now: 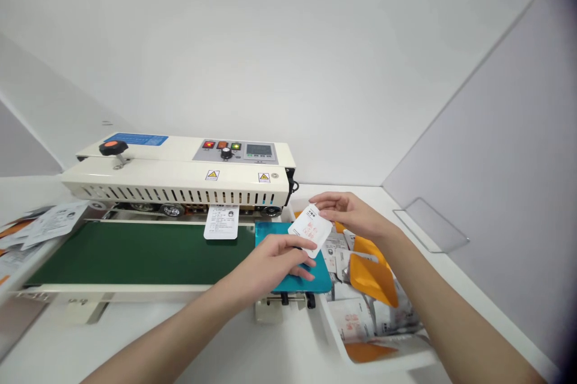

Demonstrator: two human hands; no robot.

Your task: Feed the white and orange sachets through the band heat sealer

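A small white packet with red print (311,229) is tilted above the teal plate (274,232) at the right end of the sealing machine (180,176). My right hand (349,211) pinches its upper edge between thumb and fingers. My left hand (282,261) is at the packet's lower edge, fingers extended and apart, one fingertip on its face. Another white packet (221,225) lies on the green belt (144,252), its upper end under the machine's body.
A white bin (336,333) full of white and orange packets stands at the right. More packets (56,225) lie in a tray at the far left. A wire frame (444,250) stands by the right wall.
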